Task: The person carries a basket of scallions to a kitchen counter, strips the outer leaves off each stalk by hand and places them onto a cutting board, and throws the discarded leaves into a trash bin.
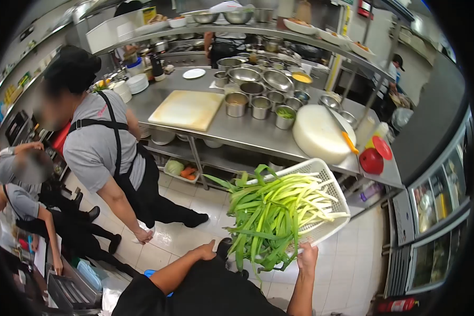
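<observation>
My right hand (pixel 307 256) grips the near rim of a white plastic basket (pixel 334 192). Long green onions (pixel 279 203) fill it, pale stalks to the right, green leaves drooping over the left side. My left hand (pixel 206 250) is held low to the left of the leaves, apart from them. At least one of its fingers is stretched out, and no object shows in it. Beyond the basket, a knife with an orange handle (pixel 349 142) lies on a thick round white chopping block (pixel 318 131).
A steel counter (pixel 237 136) carries a rectangular cutting board (pixel 187 109), several metal pots and a red round container (pixel 371 160). A person in a grey shirt (pixel 102 137) stands close on the left, others behind. Glass-door fridges (pixel 437 200) line the right.
</observation>
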A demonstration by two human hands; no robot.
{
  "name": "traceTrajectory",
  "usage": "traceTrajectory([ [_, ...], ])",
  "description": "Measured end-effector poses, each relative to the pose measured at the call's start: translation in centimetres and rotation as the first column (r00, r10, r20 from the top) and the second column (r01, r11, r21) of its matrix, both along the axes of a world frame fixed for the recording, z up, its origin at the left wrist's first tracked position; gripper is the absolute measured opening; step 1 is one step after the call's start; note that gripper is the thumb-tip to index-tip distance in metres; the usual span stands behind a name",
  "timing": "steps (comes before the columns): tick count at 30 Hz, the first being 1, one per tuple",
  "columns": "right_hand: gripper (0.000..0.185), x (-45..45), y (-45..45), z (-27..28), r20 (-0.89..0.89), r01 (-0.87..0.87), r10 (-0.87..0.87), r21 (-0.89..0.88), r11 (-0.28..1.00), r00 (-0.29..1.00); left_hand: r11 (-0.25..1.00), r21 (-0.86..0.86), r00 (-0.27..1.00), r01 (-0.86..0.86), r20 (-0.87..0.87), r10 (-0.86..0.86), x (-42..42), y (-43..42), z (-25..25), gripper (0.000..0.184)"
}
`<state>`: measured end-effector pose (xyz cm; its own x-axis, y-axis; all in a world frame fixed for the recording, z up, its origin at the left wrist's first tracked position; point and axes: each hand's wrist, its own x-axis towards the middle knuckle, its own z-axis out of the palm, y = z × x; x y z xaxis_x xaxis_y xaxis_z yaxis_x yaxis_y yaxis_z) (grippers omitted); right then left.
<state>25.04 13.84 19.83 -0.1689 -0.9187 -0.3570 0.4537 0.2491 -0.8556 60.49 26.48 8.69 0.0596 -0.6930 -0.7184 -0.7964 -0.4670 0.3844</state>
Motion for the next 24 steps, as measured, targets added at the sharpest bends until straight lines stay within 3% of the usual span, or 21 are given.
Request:
traceTrajectory([
  [2,0.040,2.9,-2.5,0.9,-0.003,-0.208,0.208,0.007,0.978,0.978,0.996,0.009,0.996,-0.094,-0.004,0.094,1.9,-0.2,0.4,0.082],
  [6,0.044,10.4,-7.4,3.3,-0.038,-0.442,0.443,0.014,0.897,0.896,0.966,-0.029,0.965,-0.258,-0.052,0.256,6.1,-0.1,-0.8,0.085],
  [10,0.045,21.5,-11.6,6.9,0.096,-0.488,0.500,-0.125,0.864,0.861,0.957,-0.172,0.969,-0.234,-0.126,0.215,13.3,1.0,-9.7,0.085],
  [11,0.043,24.0,-12.9,7.2,0.071,-0.541,0.550,-0.116,0.833,0.832,0.950,0.003,0.935,-0.312,-0.173,0.308,13.9,-0.6,-1.5,0.083],
  [14,0.037,31.8,-15.4,10.7,0.059,-0.624,0.628,-0.076,0.778,0.776,0.915,-0.007,0.910,-0.404,-0.103,0.402,18.2,-0.7,-2.8,0.082],
  [15,0.037,34.7,-16.6,10.4,0.056,-0.624,0.628,-0.070,0.778,0.776,0.905,-0.090,0.909,-0.415,-0.074,0.410,19.6,-0.7,-2.0,0.079],
  [17,0.032,40.5,-19.0,9.0,0.123,-0.616,0.644,-0.203,0.761,0.755,0.894,-0.096,0.899,-0.439,-0.062,0.434,22.8,-0.9,-0.7,0.078],
  [20,0.029,48.5,-20.8,10.0,0.154,-0.602,0.636,-0.219,0.768,0.756,0.858,-0.060,0.860,-0.510,-0.048,0.508,27.4,-1.1,1.1,0.077],
  [22,0.028,52.5,-21.8,10.7,0.142,-0.639,0.665,-0.191,0.745,0.733,0.755,-0.080,0.758,-0.651,-0.116,0.641,29.3,-0.1,1.6,0.075],
  [23,0.028,54.9,-22.5,11.0,0.125,-0.668,0.689,-0.174,0.724,0.714,0.752,-0.225,0.775,-0.620,-0.026,0.631,30.2,0.5,1.0,0.074],
  [24,0.028,57.4,-23.2,10.8,0.125,-0.683,0.704,-0.173,0.710,0.700,0.739,-0.224,0.762,-0.636,-0.026,0.647,31.3,1.2,0.8,0.074],
])
